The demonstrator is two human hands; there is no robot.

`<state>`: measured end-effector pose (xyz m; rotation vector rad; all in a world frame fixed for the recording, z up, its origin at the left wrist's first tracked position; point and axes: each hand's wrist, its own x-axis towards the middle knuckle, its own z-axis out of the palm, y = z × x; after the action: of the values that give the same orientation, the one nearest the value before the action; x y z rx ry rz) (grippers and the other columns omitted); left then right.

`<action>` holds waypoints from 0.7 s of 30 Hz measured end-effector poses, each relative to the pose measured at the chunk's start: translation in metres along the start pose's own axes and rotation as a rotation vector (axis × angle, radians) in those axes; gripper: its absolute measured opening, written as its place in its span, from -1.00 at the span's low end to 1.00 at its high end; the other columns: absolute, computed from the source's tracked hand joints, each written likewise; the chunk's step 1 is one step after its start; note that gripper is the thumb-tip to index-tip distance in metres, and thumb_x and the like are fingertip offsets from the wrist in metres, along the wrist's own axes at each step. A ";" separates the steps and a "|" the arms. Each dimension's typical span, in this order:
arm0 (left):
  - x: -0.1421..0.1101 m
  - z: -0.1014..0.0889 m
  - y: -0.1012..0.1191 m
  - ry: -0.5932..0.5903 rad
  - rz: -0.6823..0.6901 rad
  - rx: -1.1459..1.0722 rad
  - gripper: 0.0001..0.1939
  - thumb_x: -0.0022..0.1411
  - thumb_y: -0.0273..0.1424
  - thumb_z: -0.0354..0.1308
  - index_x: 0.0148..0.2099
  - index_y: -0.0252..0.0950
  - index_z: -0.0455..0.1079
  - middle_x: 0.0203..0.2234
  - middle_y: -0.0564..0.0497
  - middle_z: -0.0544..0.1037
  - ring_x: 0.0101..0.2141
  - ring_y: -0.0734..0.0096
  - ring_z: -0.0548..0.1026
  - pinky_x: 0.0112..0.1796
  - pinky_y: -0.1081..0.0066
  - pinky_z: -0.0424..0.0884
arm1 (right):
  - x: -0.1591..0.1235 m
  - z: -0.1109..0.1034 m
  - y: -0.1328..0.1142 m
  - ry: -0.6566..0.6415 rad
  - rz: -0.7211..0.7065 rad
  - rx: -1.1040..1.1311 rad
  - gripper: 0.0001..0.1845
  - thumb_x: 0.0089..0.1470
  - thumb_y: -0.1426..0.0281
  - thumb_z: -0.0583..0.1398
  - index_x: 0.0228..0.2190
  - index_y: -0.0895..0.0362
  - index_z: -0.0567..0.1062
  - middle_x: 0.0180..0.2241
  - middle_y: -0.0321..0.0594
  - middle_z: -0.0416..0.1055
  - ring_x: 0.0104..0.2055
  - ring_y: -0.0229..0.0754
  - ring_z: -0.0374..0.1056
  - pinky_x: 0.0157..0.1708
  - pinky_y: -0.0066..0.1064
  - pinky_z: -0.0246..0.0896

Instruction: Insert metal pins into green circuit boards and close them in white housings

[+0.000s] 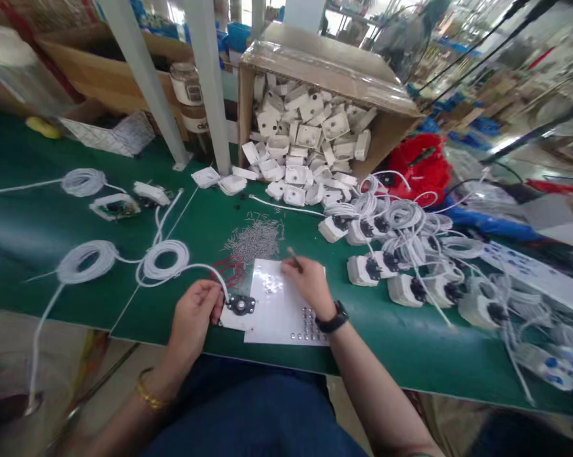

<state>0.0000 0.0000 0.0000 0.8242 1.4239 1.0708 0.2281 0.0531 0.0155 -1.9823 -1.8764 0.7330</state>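
My left hand (198, 312) has its fingers closed on the left end of a white plastic housing (233, 322) with a black round-centred fitting (241, 304) on it. A white cable runs from this housing to a cable coil (165, 260) on the left. Over a white sheet (271, 317), my right hand (308, 282) is closed round a thin brownish stick-like tool (294, 259); its lower end is hidden. Small metal pieces (309, 324) lie in rows on the sheet near my right wrist. Beyond the sheet is a pile of screws (257, 238).
A cardboard box (324, 57) spills white plastic housings (309, 136) at the back. Several housings with coiled cables (405, 285) crowd the right side. More cable coils (87, 261) lie left. Red rings (229, 273) sit beside the screws. Grey posts (210, 89) rise behind the green table (181, 222).
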 end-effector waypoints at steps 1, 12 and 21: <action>0.001 -0.002 -0.002 0.034 0.071 0.024 -0.79 0.11 -0.25 0.16 -0.34 -0.30 0.34 -0.63 0.15 0.40 -0.62 0.54 0.31 -0.56 0.54 0.24 | 0.008 0.001 -0.002 0.014 0.008 -0.019 -0.82 0.14 0.33 0.13 -0.30 0.13 0.50 -0.34 -0.27 0.50 -0.31 -0.25 0.41 -0.33 -0.51 0.20; 0.010 -0.014 -0.004 -0.066 0.130 0.222 -0.80 0.00 -0.27 0.23 -0.39 -0.32 0.47 -0.50 0.03 0.53 -0.44 0.39 0.47 -0.36 0.45 0.36 | 0.032 0.010 -0.020 0.003 -0.054 -0.138 -0.90 0.13 0.52 0.11 -0.28 0.17 0.40 -0.20 -0.06 0.38 -0.25 -0.11 0.38 -0.29 -0.36 0.19; 0.010 -0.013 -0.003 -0.113 0.346 0.375 -0.85 0.16 -0.33 0.12 -0.36 -0.29 0.45 -0.44 0.05 0.52 -0.39 0.41 0.47 -0.33 0.46 0.36 | -0.074 0.009 -0.035 -0.017 -0.161 0.670 -0.86 0.14 0.45 0.06 -0.34 0.13 0.43 -0.45 -0.31 0.33 -0.46 -0.29 0.24 -0.44 -0.48 0.14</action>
<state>-0.0144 0.0059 -0.0071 1.4198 1.4382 1.0039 0.1931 -0.0182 0.0387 -1.3896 -1.4970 1.1432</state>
